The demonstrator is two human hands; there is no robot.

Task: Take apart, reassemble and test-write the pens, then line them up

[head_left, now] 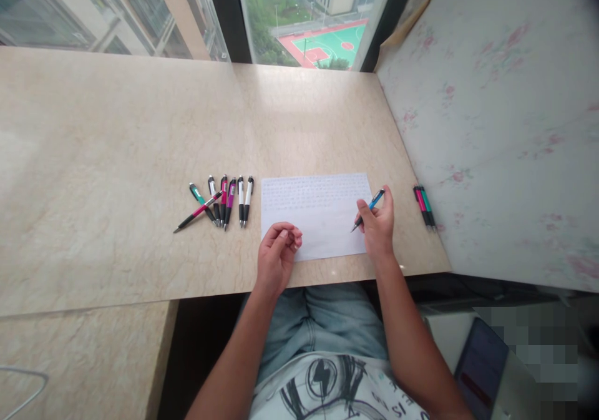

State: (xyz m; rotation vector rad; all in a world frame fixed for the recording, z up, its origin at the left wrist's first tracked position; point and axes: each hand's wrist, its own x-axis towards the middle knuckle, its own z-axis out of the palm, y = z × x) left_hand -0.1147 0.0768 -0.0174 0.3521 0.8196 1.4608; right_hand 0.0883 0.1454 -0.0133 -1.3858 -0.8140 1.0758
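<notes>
A blue pen [374, 200] with a black grip is held in my right hand [380, 228], its tip pointing down and left over the right part of a white sheet of paper [322, 236]. Rows of small, faint writing cover the sheet's upper part. My left hand [277, 254] lies at the paper's lower left corner, palm turned up, fingers curled in toward the thumb. I see nothing inside it. Left of the paper are two white pens [249, 195], a purple pen [230, 198] and several others, with a pink pen [201, 210] lying slantwise across some of them.
Near the wall on the right lie a pink pen and a green pen [425, 200], side by side. The beige stone counter [116, 126] runs back to the windows. A floral wall [505, 133] bounds its right side. A dark phone-like device [482, 367] lies below the counter, lower right.
</notes>
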